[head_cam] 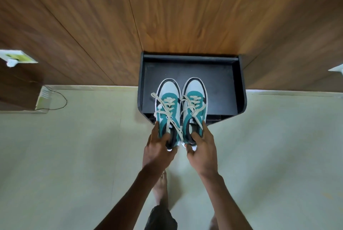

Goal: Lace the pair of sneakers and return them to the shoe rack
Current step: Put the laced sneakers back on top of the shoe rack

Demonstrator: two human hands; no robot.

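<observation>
Both laced sneakers were going back — left hand gripping the left sneaker, right hand the right sneaker (heels near) — needing, I judged, a push farther onto the shoe rack.

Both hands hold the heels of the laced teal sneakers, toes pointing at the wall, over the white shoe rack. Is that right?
Not quite: the shoe rack is black, not white, as the head view shows. The rest stands: the left hand and right hand hold the heels of the laced teal sneakers, toes pointing at the wall.
</observation>
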